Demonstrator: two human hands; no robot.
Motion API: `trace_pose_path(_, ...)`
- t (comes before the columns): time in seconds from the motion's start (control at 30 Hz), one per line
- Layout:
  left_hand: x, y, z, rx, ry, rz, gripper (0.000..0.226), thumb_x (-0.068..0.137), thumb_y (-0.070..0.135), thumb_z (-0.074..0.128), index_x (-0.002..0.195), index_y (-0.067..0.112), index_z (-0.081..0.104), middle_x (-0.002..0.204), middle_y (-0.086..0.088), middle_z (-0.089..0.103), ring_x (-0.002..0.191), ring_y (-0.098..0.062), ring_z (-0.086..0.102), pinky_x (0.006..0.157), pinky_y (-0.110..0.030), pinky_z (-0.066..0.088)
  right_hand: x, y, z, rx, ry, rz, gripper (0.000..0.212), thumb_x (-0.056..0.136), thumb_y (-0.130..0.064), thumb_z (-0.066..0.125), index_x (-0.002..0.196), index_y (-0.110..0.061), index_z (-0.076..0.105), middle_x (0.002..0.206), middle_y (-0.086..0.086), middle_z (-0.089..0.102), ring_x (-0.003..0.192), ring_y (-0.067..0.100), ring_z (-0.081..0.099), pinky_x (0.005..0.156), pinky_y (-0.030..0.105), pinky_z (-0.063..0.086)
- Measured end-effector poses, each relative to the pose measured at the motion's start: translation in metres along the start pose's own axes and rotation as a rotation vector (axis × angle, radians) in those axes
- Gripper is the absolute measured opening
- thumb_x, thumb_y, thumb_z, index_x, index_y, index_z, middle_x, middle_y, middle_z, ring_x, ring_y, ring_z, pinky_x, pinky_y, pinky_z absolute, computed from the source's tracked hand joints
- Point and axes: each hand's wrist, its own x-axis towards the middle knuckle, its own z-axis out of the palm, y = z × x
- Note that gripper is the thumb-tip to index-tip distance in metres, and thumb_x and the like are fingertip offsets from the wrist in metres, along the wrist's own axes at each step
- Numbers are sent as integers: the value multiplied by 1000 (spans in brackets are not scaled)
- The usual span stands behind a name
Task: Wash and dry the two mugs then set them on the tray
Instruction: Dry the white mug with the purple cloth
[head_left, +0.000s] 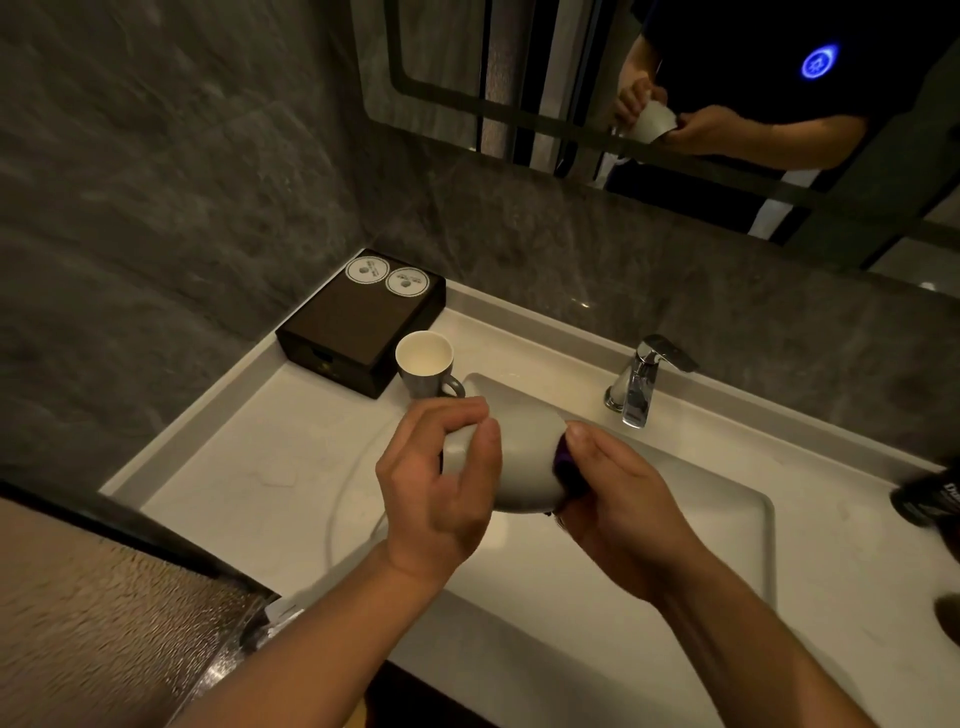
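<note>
So both hands are up over the sink basin (691, 525) with one grey mug (524, 457) held on its side between them, its mouth facing right. The left hand (441, 483) has its fingers and thumb curled round the bottom end of that mug, a proper grip. The right hand (623, 514) is at the open end, thumb on the rim and the other fingers bunched round a purple cloth (563, 465) (might be a sponge, honestly hard to tell) that's pushed against the mug's mouth. How far it goes in I can't see. The second mug (426, 364) stands upright on the white table (249, 447) at the far left corner of the basin, handle pointing right, just beside the dark boxy tray (358, 325), not on it. Two round white paper discs (387, 276) sit at the tray's far end. The chrome faucet (644, 379) is on the far side of the basin, and a dark bottle (930, 493) pokes in at the right edge. The mirror (675, 104) on the far wall shows the same hands and mug.
</note>
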Motion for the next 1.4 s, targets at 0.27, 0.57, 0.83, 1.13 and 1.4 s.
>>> trace_pose_path(0.27, -16, -14, -1, 46, -317, 34, 51, 94, 55, 56, 133, 22, 50, 141, 0, 49, 126, -17, 52, 100, -30, 49, 27, -24, -29, -45, -166, 120, 30, 100, -25, 51, 111, -2, 67, 96, 11, 74, 85, 22, 69, 72, 32, 59)
trace_pose_path(0.57, 21, -6, -5, -443, -698, -1156, 67, 73, 48, 84, 127, 12, 63, 117, -18, 74, 99, -31, 74, 78, -41, 58, 27, -21, -44, -604, -434, -110, 61, 98, -54, 46, 110, 4, 56, 102, 30, 50, 86, 45, 46, 76, 44, 41)
trace_pose_path(0.83, 0, -30, -12, -880, -550, -1724, 48, 64, 43, 97, 76, 20, 56, 81, -6, 67, 78, -24, 68, 98, -49, 54, 30, -13, -57, -673, -536, -52, 55, 96, -61, 50, 114, -11, 63, 104, 22, 55, 94, 53, 46, 80, 48, 43)
trace_pose_path(1.13, -18, -28, -5, -1036, -482, -1680, 37, 88, 42, 71, 114, 18, 61, 108, -20, 72, 108, -43, 67, 118, -68, 29, 36, -8, -59, -830, -402, -119, 31, 106, -38, 40, 108, -18, 64, 97, 2, 63, 92, 24, 61, 85, 41, 54)
trace_pose_path(1.4, -16, -25, 1, -830, -239, -1548, 37, 90, 44, 71, 111, 14, 61, 131, -23, 67, 118, -40, 66, 102, -61, 51, 33, -12, -40, -937, 232, -406, 19, 107, -28, 40, 107, -19, 57, 92, -9, 62, 89, 9, 60, 73, 25, 52)
